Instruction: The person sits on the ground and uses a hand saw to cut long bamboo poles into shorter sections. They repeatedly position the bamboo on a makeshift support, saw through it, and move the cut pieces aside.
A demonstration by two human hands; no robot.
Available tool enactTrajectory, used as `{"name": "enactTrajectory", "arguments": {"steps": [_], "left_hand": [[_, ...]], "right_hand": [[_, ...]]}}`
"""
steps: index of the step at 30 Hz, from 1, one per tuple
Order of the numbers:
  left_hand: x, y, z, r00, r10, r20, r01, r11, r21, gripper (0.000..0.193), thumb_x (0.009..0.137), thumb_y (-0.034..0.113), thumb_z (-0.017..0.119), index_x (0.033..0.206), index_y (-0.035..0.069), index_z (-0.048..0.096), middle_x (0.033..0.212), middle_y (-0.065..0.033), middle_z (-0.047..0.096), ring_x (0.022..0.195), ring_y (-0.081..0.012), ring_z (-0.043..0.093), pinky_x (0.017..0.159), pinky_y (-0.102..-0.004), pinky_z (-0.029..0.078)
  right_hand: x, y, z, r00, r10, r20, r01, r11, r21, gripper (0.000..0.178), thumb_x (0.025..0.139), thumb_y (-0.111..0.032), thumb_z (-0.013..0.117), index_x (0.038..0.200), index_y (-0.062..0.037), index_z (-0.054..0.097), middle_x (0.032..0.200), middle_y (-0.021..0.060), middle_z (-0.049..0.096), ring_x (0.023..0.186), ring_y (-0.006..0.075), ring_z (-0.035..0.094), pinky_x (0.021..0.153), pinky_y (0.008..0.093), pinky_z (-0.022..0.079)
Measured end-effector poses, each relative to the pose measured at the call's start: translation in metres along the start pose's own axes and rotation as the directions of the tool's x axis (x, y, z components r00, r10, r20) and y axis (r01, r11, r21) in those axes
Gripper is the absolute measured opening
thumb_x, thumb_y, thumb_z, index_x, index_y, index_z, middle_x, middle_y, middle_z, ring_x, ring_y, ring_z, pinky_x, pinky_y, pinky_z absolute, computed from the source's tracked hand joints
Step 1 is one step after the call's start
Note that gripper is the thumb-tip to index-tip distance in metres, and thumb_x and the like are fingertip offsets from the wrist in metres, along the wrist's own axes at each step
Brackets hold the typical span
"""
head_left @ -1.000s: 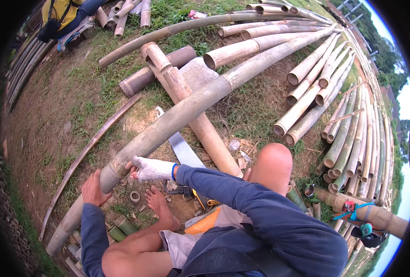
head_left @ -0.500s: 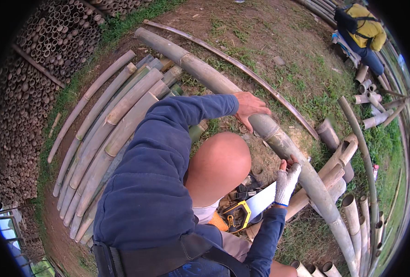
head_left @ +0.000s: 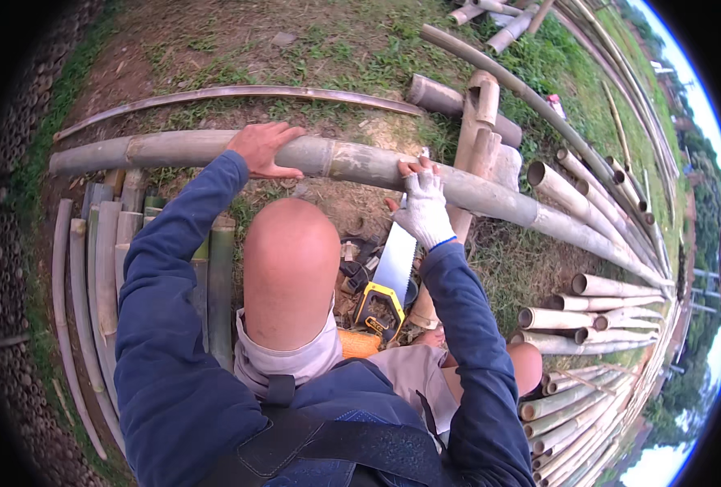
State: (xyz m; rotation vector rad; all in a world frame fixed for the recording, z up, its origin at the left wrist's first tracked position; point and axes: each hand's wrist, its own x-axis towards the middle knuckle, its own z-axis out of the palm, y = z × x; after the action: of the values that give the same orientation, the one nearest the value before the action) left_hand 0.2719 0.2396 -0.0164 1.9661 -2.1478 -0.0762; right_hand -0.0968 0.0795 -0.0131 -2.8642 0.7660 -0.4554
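Observation:
A long grey-green bamboo pole [head_left: 360, 162] lies across in front of my knees. My bare left hand [head_left: 265, 150] grips it from above, left of a node, fingers over the far side and thumb toward me. My right hand [head_left: 424, 207], in a white glove with bare fingertips, bends its fingers over the pole right of that node; its thumb is off to the left. A small white tip shows just beyond those fingers, too small to name. Below this hand a handsaw [head_left: 395, 264] stands tilted, its yellow-and-black handle toward me, with an orange object [head_left: 359, 343] beside it.
A split bamboo strip [head_left: 239, 92] lies beyond the pole. Shorter bamboo pieces [head_left: 478, 122] support the pole at right. Cut bamboo poles [head_left: 80, 276] lie at left, with more bamboo tubes [head_left: 555, 318] stacked at right. Dark tools [head_left: 356, 264] sit near the saw.
The view has swung right, so the pole runs more level across it and the person in yellow is out of sight. Both hands stay on the pole in about the same places.

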Motion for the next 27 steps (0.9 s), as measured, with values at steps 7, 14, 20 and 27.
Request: {"name": "enactTrajectory", "arguments": {"steps": [7,14,20,27], "left_hand": [[0.006,0.012,-0.005,1.0,-0.007,0.023,0.007,1.0,0.006,0.087,0.08,0.071,0.08,0.144,0.016,0.057,0.116,-0.013,0.069,0.108,-0.0349,0.07,0.093,-0.0485,0.059],[0.004,0.01,0.001,1.0,-0.014,-0.002,0.014,0.999,0.041,0.086,0.08,0.067,0.082,0.144,0.016,0.055,0.118,-0.0135,0.069,0.107,-0.0354,0.07,0.094,-0.049,0.058],[0.011,0.018,-0.006,0.993,-0.071,0.092,0.068,0.997,0.038,0.084,0.078,0.061,0.085,0.144,0.018,0.056,0.117,-0.013,0.067,0.111,-0.0354,0.068,0.096,-0.0487,0.057],[0.048,0.054,-0.039,0.979,0.066,0.194,-0.078,0.995,0.055,0.109,0.075,0.057,0.088,0.162,0.014,0.04,0.15,-0.0209,0.052,0.136,-0.0442,0.051,0.118,-0.0535,0.041]], "right_hand": [[0.002,-0.003,-0.008,0.987,0.041,0.152,-0.03,0.997,-0.069,0.09,0.081,-0.037,0.085,0.157,-0.0096,0.046,0.152,0.0165,0.049,0.156,0.043,0.032,0.13,0.0594,0.023],[0.005,-0.008,-0.013,0.97,0.098,0.224,-0.077,0.992,-0.101,0.094,0.078,-0.035,0.085,0.159,-0.0087,0.044,0.155,0.0177,0.049,0.157,0.0423,0.032,0.131,0.0573,0.022],[0.01,0.029,-0.081,0.858,-0.101,0.503,0.106,0.994,0.019,0.083,0.074,-0.035,0.085,0.148,-0.0065,0.059,0.148,0.0207,0.057,0.145,0.0439,0.048,0.117,0.0533,0.045],[-0.061,0.241,-0.189,0.766,0.619,0.173,-0.642,0.716,0.275,0.062,0.097,-0.05,0.076,0.128,0.0024,0.067,0.106,0.0208,0.076,0.1,0.0301,0.074,0.091,0.0395,0.058]]}}
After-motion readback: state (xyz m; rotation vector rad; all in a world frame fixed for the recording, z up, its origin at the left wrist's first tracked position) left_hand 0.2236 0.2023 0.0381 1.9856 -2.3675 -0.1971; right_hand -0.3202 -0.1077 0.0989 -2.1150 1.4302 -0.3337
